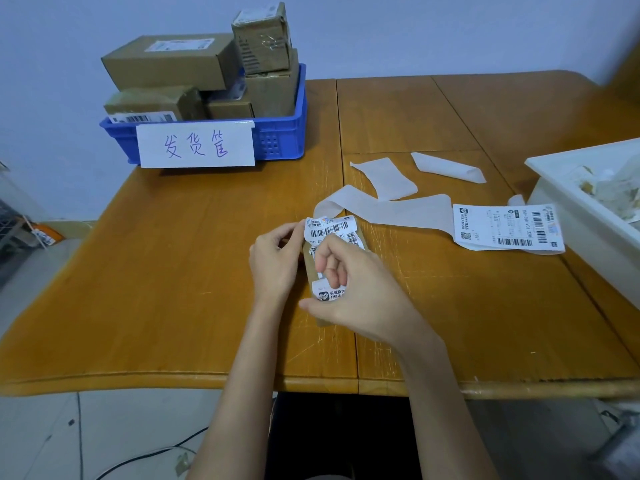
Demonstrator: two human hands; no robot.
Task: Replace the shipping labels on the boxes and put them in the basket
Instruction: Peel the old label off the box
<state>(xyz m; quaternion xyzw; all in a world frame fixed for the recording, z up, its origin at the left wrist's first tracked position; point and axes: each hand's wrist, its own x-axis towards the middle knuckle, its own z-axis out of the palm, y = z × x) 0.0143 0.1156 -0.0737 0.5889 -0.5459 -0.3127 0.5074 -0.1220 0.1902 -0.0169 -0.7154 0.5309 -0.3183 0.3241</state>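
Here, line by line:

Box: a small brown box (pixel 313 268) lies on the tabletop (pixel 166 289) near the front edge, about mid-width, mostly hidden under both hands.
Long axis: near to far, tipped slightly to the right at the far end.
Old label: a torn white label (pixel 330 230) with barcodes is lifted and curling at the box's far end; another scrap (pixel 327 294) is stuck at the near end.
Left hand: the left hand (pixel 273 265) is on the box's left side, its grip pinched on the left edge of the raised label.
Right hand: the right hand (pixel 349 289) covers the box's near right part, fingers curled and picking at the label, thumb along the near edge.
Key relation: the loose flap lies far of both hands, so I judge that the peel should run along the long axis; the left hand is nearer the flap.
New label: a fresh printed label (pixel 509 228) lies to the right on a long strip of backing paper (pixel 398 211), near the box.
Basket: a blue basket (pixel 280 140), already stacked with boxes, sits at the far left, well apart.
Tray: a white tray (pixel 568 192) of scraps stands at the right edge.
Room: a pale wall is behind; tiled floor and a cable are below.
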